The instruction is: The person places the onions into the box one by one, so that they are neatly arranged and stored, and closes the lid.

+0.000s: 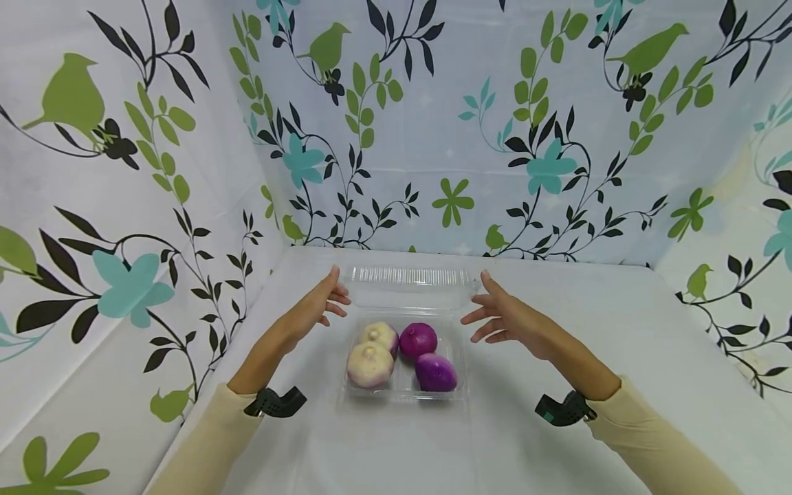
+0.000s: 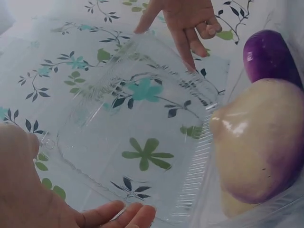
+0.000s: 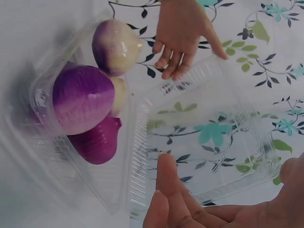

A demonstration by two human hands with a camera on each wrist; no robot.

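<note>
A clear plastic clamshell box (image 1: 402,397) sits on the white table, its lid (image 1: 411,295) swung open toward the back. Inside lie two cream-and-purple turnips (image 1: 370,365) on the left. On the right are a round purple onion (image 1: 418,341) with a small tip and a smooth purple oval vegetable (image 1: 436,372). My left hand (image 1: 314,302) is by the lid's left side, fingers spread and holding nothing. Opposite it, my right hand (image 1: 510,317) has extended fingers at the lid's right edge. Both palms face inward, and fingertips overlap the lid's edges in the wrist views.
A leaf-and-bird patterned cloth (image 1: 458,137) hangs behind and along both sides. The white tabletop (image 1: 396,454) extends around the box. Each wrist wears a black camera band, one on the left (image 1: 275,402) and one on the right (image 1: 564,408).
</note>
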